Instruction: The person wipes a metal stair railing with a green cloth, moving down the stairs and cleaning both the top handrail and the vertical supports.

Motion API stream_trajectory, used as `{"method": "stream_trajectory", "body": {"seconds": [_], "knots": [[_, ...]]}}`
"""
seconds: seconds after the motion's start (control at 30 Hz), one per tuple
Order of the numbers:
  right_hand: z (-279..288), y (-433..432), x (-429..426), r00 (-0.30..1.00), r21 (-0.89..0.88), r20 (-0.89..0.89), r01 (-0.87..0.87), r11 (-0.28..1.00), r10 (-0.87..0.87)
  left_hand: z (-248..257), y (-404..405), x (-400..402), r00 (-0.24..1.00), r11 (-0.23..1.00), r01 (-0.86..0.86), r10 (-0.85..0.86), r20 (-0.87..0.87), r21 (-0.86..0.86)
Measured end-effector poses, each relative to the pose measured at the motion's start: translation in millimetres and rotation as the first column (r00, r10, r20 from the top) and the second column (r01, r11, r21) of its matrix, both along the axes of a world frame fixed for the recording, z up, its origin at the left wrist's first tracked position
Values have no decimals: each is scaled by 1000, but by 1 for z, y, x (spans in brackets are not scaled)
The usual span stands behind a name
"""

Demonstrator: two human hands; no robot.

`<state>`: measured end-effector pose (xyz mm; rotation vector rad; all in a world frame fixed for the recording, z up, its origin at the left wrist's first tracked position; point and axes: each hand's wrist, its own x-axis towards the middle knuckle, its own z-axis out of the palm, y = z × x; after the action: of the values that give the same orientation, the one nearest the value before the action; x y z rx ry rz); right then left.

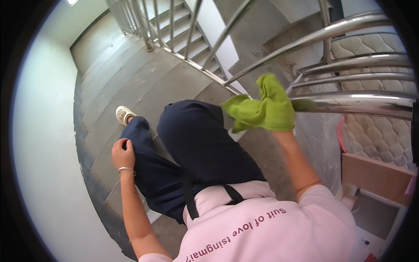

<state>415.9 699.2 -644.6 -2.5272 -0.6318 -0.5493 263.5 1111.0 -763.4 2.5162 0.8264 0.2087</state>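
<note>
A green cloth [270,108] covers my right hand [278,111], which lies at the near end of a thick, shiny metal handrail [353,103]. The fingers are hidden under the cloth, and loose folds of it stick out to the left. My left hand [123,153], with a bracelet at the wrist, hangs beside my left leg with its fingers curled; no object shows in it. Metal balusters [186,36] rise from the bottom rail of the stair railing ahead.
Concrete stairs [131,75] descend ahead beside a pale wall [42,114]. A further flight [190,36] lies beyond the railing. Behind the rails at right stand a stained quilted mattress [376,137] and a wooden board [373,177]. A cream clog [123,114] rests on a step.
</note>
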Motion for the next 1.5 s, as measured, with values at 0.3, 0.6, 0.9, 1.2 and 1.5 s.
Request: {"method": "stream_trajectory", "body": {"seconds": [0.3, 0.6, 0.9, 1.2, 1.5], "knots": [[-75, 10, 67, 742, -873, -409, -149, 464, -531, 9, -19, 13, 993, 992, -116, 115, 23, 40], [-173, 35, 93, 745, -522, -539, 71, 850, -393, 17, -14, 19, 975, 979, -192, 198, -100, 68], [-132, 27, 81, 694, -743, -546, -144, 653, -469, 13, -23, 15, 982, 984, -154, 163, -92, 93], [-165, 10, 57, 893, -838, -233, 17, 545, -386, 6, -8, 2, 983, 984, -180, 179, 31, 12], [-181, 35, 80, 820, -763, -357, 20, 646, -448, 14, -17, 12, 983, 983, -164, 171, -73, 85]]}}
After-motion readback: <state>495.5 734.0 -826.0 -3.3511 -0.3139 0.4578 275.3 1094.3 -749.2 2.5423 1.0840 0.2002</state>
